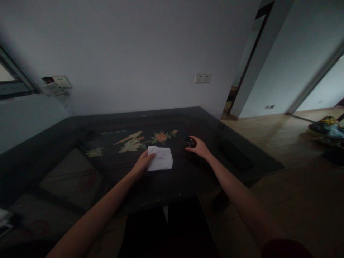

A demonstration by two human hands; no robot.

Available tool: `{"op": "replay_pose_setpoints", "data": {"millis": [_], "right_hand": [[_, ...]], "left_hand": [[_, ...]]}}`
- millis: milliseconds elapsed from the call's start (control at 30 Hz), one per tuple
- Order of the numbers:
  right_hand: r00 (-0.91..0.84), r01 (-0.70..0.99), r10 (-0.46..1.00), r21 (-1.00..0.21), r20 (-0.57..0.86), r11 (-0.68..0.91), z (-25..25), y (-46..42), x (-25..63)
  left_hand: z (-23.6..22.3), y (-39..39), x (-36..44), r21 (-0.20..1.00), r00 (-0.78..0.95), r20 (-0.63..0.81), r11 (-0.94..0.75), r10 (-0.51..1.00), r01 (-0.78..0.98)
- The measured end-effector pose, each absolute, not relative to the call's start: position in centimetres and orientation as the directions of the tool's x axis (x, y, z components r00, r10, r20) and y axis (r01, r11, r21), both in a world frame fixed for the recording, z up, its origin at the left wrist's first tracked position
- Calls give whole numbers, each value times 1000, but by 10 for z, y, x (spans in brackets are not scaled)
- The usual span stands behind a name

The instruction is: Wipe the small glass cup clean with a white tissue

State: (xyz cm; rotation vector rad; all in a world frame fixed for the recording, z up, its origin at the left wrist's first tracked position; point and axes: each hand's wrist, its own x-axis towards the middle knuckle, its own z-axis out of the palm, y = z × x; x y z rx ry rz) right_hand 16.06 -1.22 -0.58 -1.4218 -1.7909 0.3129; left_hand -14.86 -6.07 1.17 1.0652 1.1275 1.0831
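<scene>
My left hand (143, 162) grips a white paper tissue (161, 159) by its left edge, thumb on top, just above the dark tabletop. To the right, my right hand (199, 146) curls its thumb and fingers around a small dark, glossy round object (189, 142) at the table surface. Its exact kind is too dim to make out. The tissue and the round object are apart from each other.
The dark glossy table (166, 188) bears an inlaid bird-and-flower picture (131, 141). A flat black object (235, 154) lies at its right side. Behind stands a wall with sockets (202, 78). Wooden floor (268, 132) and bagged items (328, 127) are at right.
</scene>
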Motion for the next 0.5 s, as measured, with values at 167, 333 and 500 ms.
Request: {"op": "replay_pose_setpoints", "data": {"millis": [167,333,500], "right_hand": [[-46,707,898,-621,438,339,-6,-12,159],[-47,703,898,-624,438,342,-8,-11,159],[-45,695,899,-632,437,342,-9,-11,159]], "left_hand": [[13,-62,-148,984,118,-126,139,985,-112],[13,-62,-148,984,119,-130,142,984,-104],[13,-61,-147,986,113,-119,131,987,-107]]}}
